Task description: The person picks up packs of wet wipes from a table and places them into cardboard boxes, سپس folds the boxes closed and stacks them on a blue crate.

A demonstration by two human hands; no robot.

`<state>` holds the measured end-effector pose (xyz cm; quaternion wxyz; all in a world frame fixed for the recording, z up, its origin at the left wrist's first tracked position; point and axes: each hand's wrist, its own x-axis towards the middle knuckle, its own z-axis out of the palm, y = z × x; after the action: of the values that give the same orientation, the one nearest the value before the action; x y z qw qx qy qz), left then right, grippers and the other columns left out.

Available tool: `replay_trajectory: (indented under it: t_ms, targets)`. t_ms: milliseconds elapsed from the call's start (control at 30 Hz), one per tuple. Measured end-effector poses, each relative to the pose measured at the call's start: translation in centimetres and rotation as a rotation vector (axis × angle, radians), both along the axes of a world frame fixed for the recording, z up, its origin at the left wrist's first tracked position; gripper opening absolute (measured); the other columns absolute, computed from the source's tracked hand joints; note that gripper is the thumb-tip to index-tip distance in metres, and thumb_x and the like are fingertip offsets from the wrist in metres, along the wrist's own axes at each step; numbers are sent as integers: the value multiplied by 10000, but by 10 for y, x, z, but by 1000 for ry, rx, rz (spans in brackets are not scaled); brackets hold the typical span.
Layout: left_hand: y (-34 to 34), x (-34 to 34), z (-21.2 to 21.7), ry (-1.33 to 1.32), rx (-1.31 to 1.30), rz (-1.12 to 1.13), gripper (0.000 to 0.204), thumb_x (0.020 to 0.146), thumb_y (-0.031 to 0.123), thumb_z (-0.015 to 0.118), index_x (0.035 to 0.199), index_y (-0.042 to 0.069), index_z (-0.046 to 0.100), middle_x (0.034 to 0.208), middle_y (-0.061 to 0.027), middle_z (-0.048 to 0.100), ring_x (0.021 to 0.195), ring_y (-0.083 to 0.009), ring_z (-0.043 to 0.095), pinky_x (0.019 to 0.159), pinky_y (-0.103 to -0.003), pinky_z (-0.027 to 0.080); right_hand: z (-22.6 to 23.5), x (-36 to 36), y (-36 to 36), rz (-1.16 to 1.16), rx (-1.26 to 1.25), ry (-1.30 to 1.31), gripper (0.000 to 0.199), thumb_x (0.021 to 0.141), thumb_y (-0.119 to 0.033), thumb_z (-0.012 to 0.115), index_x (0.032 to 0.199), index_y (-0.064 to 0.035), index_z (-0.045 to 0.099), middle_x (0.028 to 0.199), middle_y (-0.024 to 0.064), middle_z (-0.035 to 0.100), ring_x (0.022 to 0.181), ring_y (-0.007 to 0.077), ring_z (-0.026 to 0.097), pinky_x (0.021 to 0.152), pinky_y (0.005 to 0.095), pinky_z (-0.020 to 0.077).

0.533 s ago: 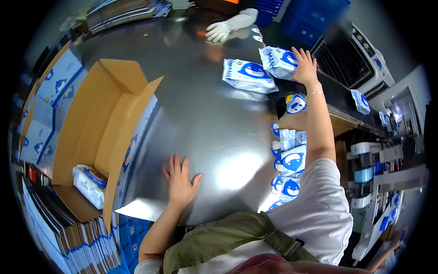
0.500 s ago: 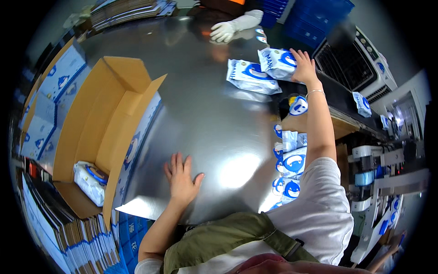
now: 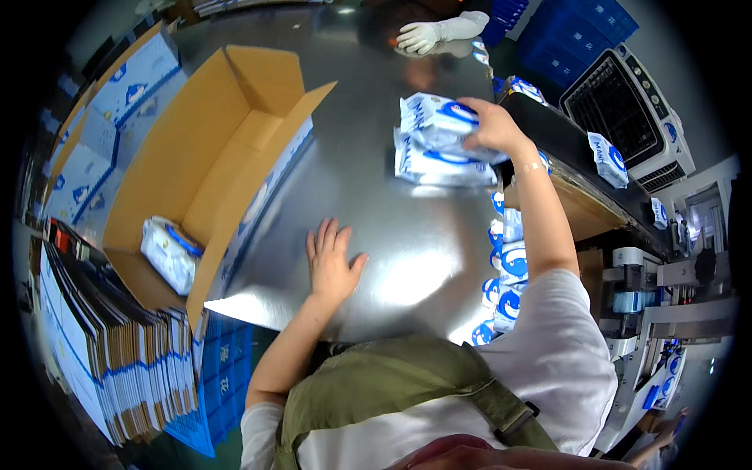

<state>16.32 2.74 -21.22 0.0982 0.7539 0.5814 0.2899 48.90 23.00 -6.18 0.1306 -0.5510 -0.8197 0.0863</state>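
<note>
My right hand [image 3: 499, 129] grips the right end of a white-and-blue pack of wipes [image 3: 435, 117], which sits over a second such pack [image 3: 442, 168] on the metal table [image 3: 368, 204]. Whether the upper pack presses on the lower one I cannot tell. Fingers spread, my left hand [image 3: 333, 262] lies on the tabletop near its front edge and holds nothing. To its left stands an open cardboard box [image 3: 211, 180] with a pack of wipes [image 3: 171, 254] at its near end.
A black conveyor [image 3: 564, 133] on the right carries several more packs. Flattened cartons [image 3: 133, 360] stand upright at the lower left beside a blue crate [image 3: 227, 368]. Across the table rests a co-worker's white-gloved hand [image 3: 419, 37]. More packs [image 3: 513, 262] lie below the table's right edge.
My right hand has drawn the upper pack leftward from the conveyor side, over the pack on the table. My left hand stays flat on the tabletop. The whole view has shifted slightly.
</note>
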Motion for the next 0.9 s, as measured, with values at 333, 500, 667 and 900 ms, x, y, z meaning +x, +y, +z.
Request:
replay_trajectory:
  t_ms: [333, 500, 667, 900]
  targets:
    - [-95, 3, 43, -66, -135, -757, 310, 774, 102, 611, 1083, 94, 613, 1085, -62, 651, 904, -221, 661, 758, -351, 534, 4, -111, -231, 200, -26, 90, 826, 541, -223, 841, 1289, -58, 532, 1285, 213, 535, 1165, 391, 539, 986, 424, 448]
    - [-77, 21, 56, 6, 35, -625, 438, 738, 147, 692, 1158, 107, 572, 1106, -76, 573, 1014, -234, 567, 856, -376, 435, -9, -76, -130, 180, -499, 326, 806, 592, -323, 856, 1274, -17, 555, 1171, 159, 639, 1082, 253, 609, 935, 334, 463]
    - [-20, 52, 67, -6, 250, -529, 456, 721, 228, 755, 1130, 142, 573, 1083, -68, 514, 1050, -253, 482, 921, -408, 326, -51, -49, -60, -96, -992, 684, 688, 713, -344, 784, 1261, 8, 563, 1120, 117, 651, 1033, 189, 601, 920, 306, 457]
    - [15, 61, 80, 144, 260, -380, 664, 811, 375, 675, 1389, 136, 454, 1482, -160, 337, 1399, -355, 245, 1144, -568, 110, -44, -53, -67, -47, -940, 636, 630, 751, -304, 747, 1269, -2, 554, 1171, 111, 632, 1042, 182, 601, 930, 295, 452]
